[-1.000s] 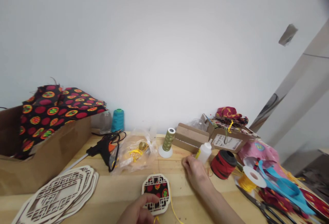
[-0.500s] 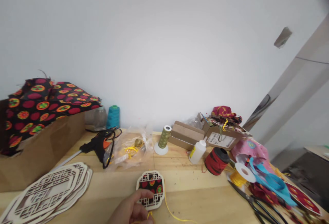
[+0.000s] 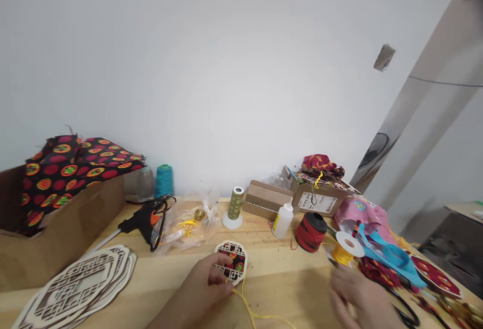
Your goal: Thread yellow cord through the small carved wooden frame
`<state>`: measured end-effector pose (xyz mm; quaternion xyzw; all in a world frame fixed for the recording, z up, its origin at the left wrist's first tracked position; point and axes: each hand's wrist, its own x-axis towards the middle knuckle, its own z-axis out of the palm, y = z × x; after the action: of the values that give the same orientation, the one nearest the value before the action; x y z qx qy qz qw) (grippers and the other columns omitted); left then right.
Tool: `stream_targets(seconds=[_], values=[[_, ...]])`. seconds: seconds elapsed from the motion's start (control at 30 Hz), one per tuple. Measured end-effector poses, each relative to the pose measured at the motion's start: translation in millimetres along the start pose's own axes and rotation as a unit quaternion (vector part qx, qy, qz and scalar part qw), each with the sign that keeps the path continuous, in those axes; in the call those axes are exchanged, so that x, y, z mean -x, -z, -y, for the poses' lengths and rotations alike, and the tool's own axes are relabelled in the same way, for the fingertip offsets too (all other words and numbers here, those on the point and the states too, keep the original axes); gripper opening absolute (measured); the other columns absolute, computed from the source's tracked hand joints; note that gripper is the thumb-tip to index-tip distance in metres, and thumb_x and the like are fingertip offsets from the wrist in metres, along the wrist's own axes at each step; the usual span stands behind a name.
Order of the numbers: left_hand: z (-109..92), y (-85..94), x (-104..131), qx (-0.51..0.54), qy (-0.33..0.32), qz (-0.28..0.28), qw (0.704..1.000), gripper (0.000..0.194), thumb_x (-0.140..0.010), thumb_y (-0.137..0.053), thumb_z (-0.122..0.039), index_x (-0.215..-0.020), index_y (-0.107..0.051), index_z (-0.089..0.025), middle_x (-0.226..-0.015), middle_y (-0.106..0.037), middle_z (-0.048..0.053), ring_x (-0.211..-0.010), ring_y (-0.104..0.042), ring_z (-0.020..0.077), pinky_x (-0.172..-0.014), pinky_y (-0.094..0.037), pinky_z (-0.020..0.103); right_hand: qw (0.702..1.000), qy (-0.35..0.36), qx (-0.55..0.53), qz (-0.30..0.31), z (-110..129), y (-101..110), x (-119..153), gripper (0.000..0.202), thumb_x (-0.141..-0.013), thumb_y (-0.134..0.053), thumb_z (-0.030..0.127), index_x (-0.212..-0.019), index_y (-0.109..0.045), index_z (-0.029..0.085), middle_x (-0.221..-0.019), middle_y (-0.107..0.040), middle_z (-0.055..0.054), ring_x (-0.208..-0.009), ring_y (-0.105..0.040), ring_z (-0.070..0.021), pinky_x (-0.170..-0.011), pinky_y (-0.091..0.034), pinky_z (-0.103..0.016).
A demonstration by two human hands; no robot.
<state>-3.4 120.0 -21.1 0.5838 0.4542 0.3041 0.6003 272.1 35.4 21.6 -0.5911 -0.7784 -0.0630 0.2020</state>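
My left hand [image 3: 207,286] grips the lower left edge of a small pale wooden lattice ornament [image 3: 243,258], which has dark patterned fabric behind its cutouts. A yellow cord [image 3: 247,305] runs by the fingertips and trails over the table to the right. My right hand [image 3: 358,296] is over the black scissors [image 3: 405,309] on the right; it is blurred and its fingers are partly hidden. The hand covers most of the blades, while a handle shows beyond it. I cannot tell whether it grasps them. Just behind that hand stands a spool of yellow cord [image 3: 344,251].
Stacked wooden lattice panels [image 3: 86,283] lie left, beside a cardboard box [image 3: 75,228] with patterned fabric [image 3: 75,168]. A glue gun [image 3: 143,221], plastic bag [image 3: 188,223], green thread spool [image 3: 236,206], glue bottle [image 3: 283,221] and red cord spool [image 3: 311,231] stand behind. Blue ribbon [image 3: 392,258] lies right.
My right hand has come into view at the right, over the scissors. The ornament has shifted slightly up and right with my left hand. The camera view has turned a little right.
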Motion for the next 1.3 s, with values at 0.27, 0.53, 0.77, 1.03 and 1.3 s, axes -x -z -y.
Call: stream_targets(seconds=[0.27, 0.53, 0.77, 1.03, 1.3], values=[[-3, -2.4, 8, 0.054, -0.002, -0.04, 0.998, 0.04, -0.056, -0.064, -0.025, -0.09, -0.047, -0.012, -0.057, -0.059, -0.003, -0.055, -0.052, 0.0123, -0.054, -0.034, 0.021, 0.976, 0.026, -0.216, -0.016, 54, -75, -89, 0.016, -0.073, -0.038, 0.012, -0.083, -0.049, 0.018, -0.077, -0.052, -0.002, -0.065, -0.047, -0.012, -0.057, -0.033, -0.02], [1, 2.0, 4, 0.118, 0.031, -0.024, 0.992, 0.044, -0.054, -0.068, -0.025, -0.091, -0.046, -0.013, -0.063, -0.062, -0.001, -0.057, -0.053, 0.0109, -0.056, -0.035, 0.021, 0.942, 0.019, -0.317, 0.107, 66, -81, -68, 0.018, -0.077, -0.036, 0.015, -0.076, -0.053, 0.018, -0.057, -0.051, 0.003, -0.051, -0.043, -0.0089, -0.048, -0.029, -0.018], [-6, 10.3, 8, 0.124, 0.065, -0.003, 0.99, 0.045, -0.054, -0.068, -0.031, -0.09, -0.047, -0.013, -0.062, -0.06, -0.001, -0.058, -0.052, 0.0114, -0.056, -0.033, 0.021, 0.937, 0.118, -0.306, 0.121, 75, -87, -70, 0.016, -0.073, -0.05, 0.031, -0.066, -0.058, 0.018, -0.067, -0.054, -0.002, -0.061, -0.048, -0.0116, -0.053, -0.033, -0.019], [-7, 24.6, 8, 0.016, 0.068, 0.01, 0.997, 0.033, -0.061, -0.061, -0.029, -0.086, -0.048, -0.012, -0.055, -0.052, -0.006, -0.05, -0.042, 0.0076, -0.048, -0.027, 0.017, 0.907, 0.17, -0.364, 0.129, 64, -75, -74, 0.015, -0.078, -0.047, 0.019, -0.088, -0.058, 0.023, -0.079, -0.059, -0.001, -0.074, -0.051, -0.0112, -0.063, -0.035, -0.018], [-9, 24.7, 11, -0.134, 0.056, 0.022, 0.989, 0.027, -0.065, -0.052, -0.036, -0.068, -0.058, -0.01, -0.055, -0.047, -0.005, -0.051, -0.037, 0.0082, -0.046, -0.026, 0.017, 0.919, 0.16, -0.333, 0.135, 65, -76, -71, 0.013, -0.079, -0.046, 0.022, -0.082, -0.059, 0.021, -0.074, -0.057, 0.0, -0.07, -0.049, -0.0098, -0.06, -0.034, -0.018]])
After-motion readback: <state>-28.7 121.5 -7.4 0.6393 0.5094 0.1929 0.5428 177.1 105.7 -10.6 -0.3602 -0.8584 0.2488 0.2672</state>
